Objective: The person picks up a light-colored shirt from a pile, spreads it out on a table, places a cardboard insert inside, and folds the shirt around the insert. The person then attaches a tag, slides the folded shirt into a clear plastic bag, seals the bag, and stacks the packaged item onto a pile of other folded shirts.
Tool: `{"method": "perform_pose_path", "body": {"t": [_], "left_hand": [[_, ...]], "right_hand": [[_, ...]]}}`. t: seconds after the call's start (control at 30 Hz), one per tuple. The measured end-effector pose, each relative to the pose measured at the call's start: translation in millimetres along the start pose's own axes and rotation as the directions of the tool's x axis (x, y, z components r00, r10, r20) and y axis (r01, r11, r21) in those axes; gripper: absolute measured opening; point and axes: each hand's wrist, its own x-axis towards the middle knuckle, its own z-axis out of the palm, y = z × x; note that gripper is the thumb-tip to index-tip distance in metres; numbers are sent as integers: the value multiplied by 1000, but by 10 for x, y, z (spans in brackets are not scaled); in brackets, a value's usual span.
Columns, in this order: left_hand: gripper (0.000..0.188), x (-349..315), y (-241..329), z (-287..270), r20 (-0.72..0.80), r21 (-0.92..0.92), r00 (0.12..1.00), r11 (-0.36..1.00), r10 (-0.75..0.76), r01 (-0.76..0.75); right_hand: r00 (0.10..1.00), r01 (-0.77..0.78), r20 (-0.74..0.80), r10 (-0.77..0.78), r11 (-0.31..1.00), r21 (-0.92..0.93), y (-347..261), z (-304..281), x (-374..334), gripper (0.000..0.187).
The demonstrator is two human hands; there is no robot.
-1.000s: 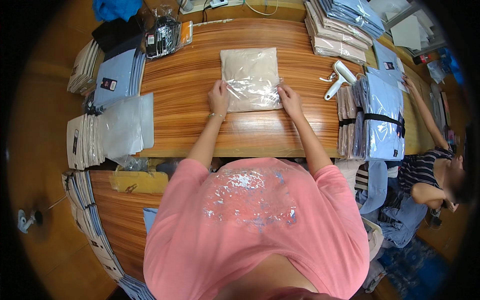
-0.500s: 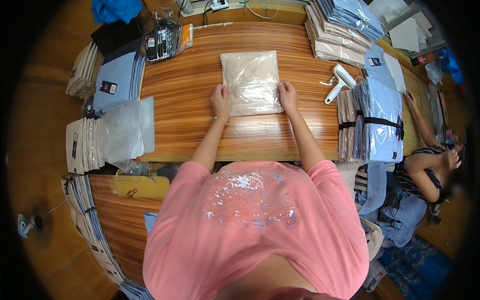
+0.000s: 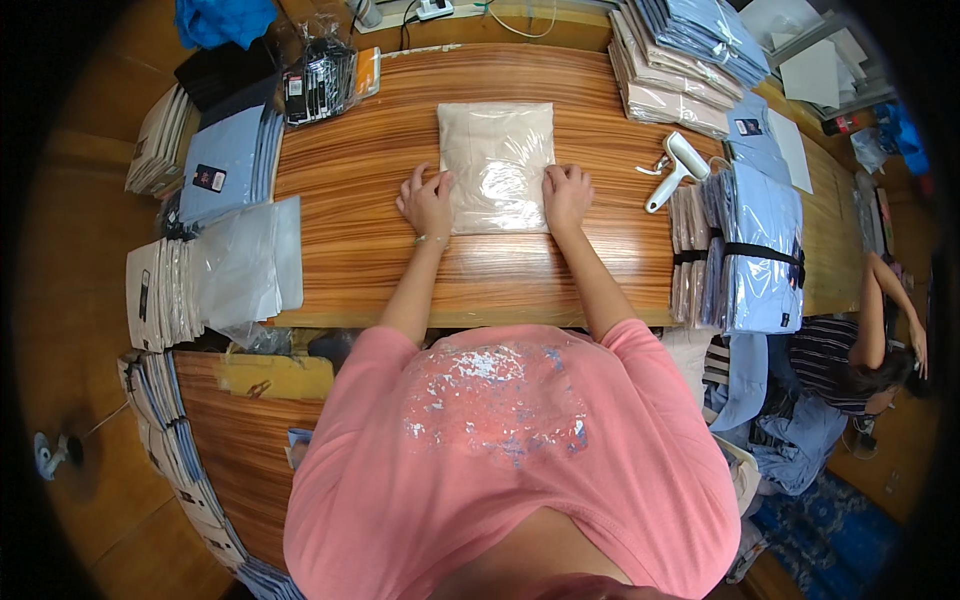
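A beige folded garment in a clear plastic bag point(image 3: 495, 140) lies flat on the wood-grain table in front of me. My left hand point(image 3: 428, 205) rests at the bag's left edge, its thumb side touching the plastic and its other fingers spread away over the tabletop. At the right edge, my right hand point(image 3: 568, 197) lies with its fingers apart and its thumb side against the bag. Neither hand is closed around the package. Light glares off the plastic over its middle and right.
To the right stand a strapped stack of bagged blue garments point(image 3: 762, 250) and a white lint roller point(image 3: 680, 170). Piled garments point(image 3: 670, 75) sit at the far right. On the left are blue garments point(image 3: 225, 165) and clear bags point(image 3: 250, 265). Another person point(image 3: 835, 360) is at right.
Both hands have loosened from the bag's edges, and their fingers have spread. The bag lies almost where it was. At right, the other person's arm has drawn back from the table.
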Motion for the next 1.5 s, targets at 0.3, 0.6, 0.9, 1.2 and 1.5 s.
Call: {"method": "perform_pose_path", "body": {"t": [0.3,0.6,0.9,1.2,1.5], "left_hand": [[44,-152,-219,13,232,248,973,966,17,-76],[61,-396,-360,-224,230,-306,962,950,144,-69],[54,-334,-26,-223,-5,123,903,897,429,-425],[15,764,865,-1098,-367,-430,894,805,257,-408],[34,965,603,226,-197,-109,971,981,138,-161]], "right_hand": [[990,43,140,-16,981,-192,161,-71,-216,39],[978,86,172,-117,980,178,341,-338,-486,70],[877,480,-15,-481,876,-58,26,-412,-128,29],[789,600,-319,-525,769,219,-625,-1393,1119,14],[980,197,-2,-198,976,96,-499,109,951,30]]}}
